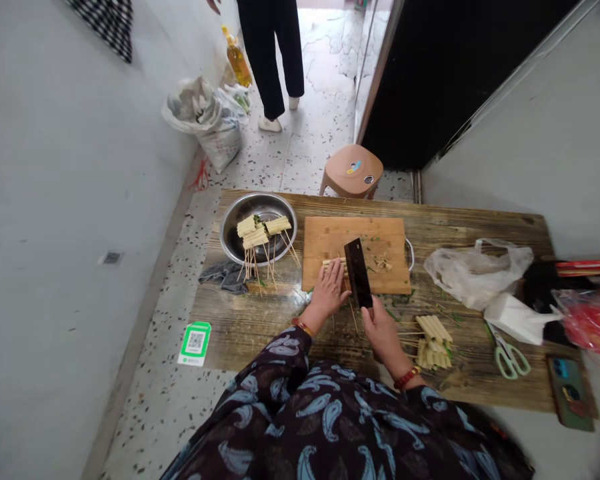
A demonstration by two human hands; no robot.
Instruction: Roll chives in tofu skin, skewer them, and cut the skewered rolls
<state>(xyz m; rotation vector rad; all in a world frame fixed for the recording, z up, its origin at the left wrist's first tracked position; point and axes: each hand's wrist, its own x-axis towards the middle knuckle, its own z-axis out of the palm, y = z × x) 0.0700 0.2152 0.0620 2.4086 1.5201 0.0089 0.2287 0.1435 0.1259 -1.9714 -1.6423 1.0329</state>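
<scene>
My left hand [329, 291] lies with its fingers stretched out over pale skewered rolls [326, 263] on the wooden cutting board [390, 233], and it covers most of them. Thin sticks stick out from under it towards me. My right hand [381, 328] is closed round the handle of a dark cleaver [359, 273]. The blade stands just right of my left fingers, by the ends of the rolls. Small cut-off scraps [381, 263] and green bits are scattered on the board to the right of the blade.
Left of the board, a steel bowl [225, 233] holds several skewered bundles, with a dark cloth [226, 275] beside it. More skewers [435, 343], scissors [511, 357], a plastic bag [480, 273] and a phone [569, 393] lie right. Beyond the table are a stool [355, 167] and a person [273, 53].
</scene>
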